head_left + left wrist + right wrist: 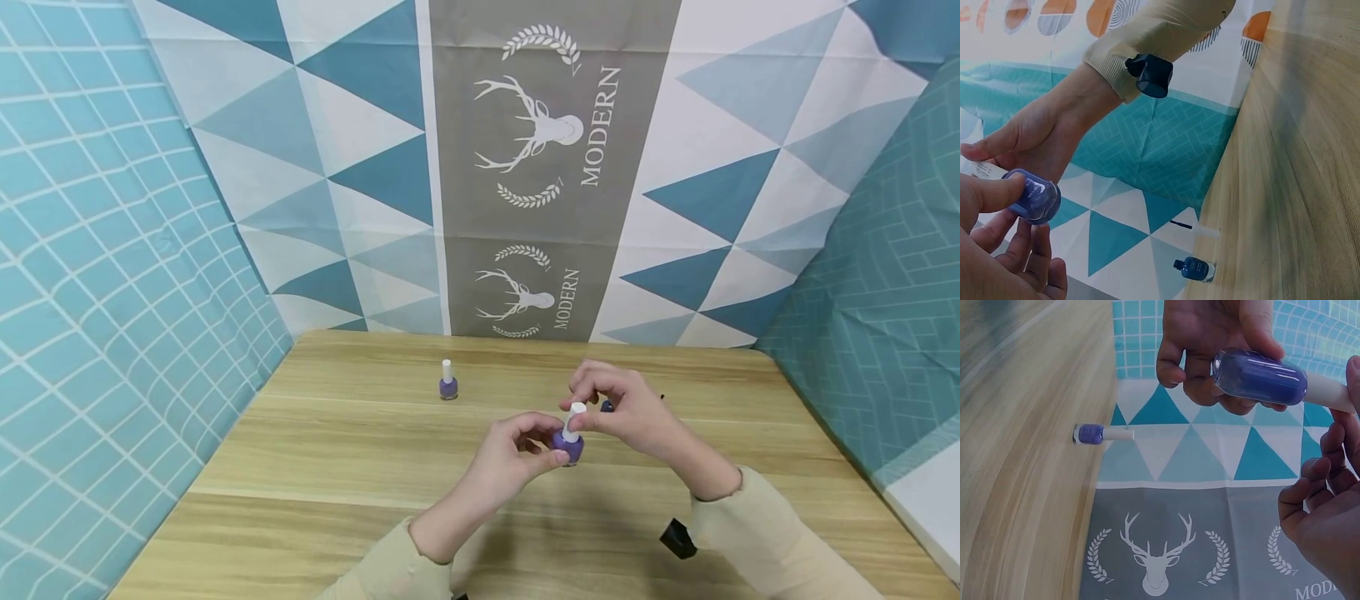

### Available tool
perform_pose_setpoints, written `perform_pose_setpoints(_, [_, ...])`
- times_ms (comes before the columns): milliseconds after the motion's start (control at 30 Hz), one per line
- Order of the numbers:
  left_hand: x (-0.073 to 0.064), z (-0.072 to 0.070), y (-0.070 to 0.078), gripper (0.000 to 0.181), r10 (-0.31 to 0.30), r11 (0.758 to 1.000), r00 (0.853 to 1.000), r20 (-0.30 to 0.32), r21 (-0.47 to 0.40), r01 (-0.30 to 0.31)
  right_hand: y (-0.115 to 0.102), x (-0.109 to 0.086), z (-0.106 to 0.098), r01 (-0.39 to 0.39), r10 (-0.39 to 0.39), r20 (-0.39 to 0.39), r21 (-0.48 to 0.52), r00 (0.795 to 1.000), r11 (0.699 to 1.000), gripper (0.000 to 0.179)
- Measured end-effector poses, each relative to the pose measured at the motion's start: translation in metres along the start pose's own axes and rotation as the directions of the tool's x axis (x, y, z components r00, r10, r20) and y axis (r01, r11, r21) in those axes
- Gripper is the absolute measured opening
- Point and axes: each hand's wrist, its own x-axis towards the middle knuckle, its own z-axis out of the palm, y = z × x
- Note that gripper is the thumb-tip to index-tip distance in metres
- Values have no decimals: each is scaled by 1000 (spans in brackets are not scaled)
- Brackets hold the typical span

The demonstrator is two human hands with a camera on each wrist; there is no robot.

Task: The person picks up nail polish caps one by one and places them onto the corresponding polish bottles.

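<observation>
Above the table, my left hand point(517, 450) pinches a purple nail polish bottle point(567, 447) between thumb and fingers. The bottle's white cap point(576, 415) is held by the thumb and fingers of my right hand point(626, 408). In the right wrist view the cap point(1327, 392) sits against the neck of the bottle point(1260, 378). A dark blue polish bottle point(1195, 269), uncapped, stands on the table beyond my right hand, which partly hides it in the head view. Its white cap with a dark brush point(1204, 230) is beside it in the left wrist view.
Another purple polish bottle point(448, 388), with its white cap on, stands toward the table's back, left of both hands. The wooden table point(315, 450) is bordered by patterned cloth walls point(360, 183). A white surface point(930, 492) lies past the right edge.
</observation>
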Motion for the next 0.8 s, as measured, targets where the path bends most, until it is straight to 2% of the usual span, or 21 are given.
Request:
perform_pose_setpoints(333, [-1,1,2,22,12,1000,1000,-5,2,-12,-1,-1,1,-33,33,-10,63,999,997,28])
perform_pose_setpoints(467, [-1,2,2,22,14,1000,1000,-4,9,-14,-2,-1,1,-39,39,-12,60,999,997,27])
perform_pose_setpoints(633, [0,1,0,23,21,1000,1000,0,3,-21,0,-2,0,-19,19,9,8,1000,1000,13])
perform_pose_setpoints(733, [-1,0,-1,24,23,1000,1000,-4,-1,-23,1,-3,-1,-25,25,29,-23,999,999,22])
perform_pose_setpoints(800, [-1,0,-1,25,25,1000,1000,-8,0,-25,0,-4,-2,-27,27,46,-5,999,1000,26])
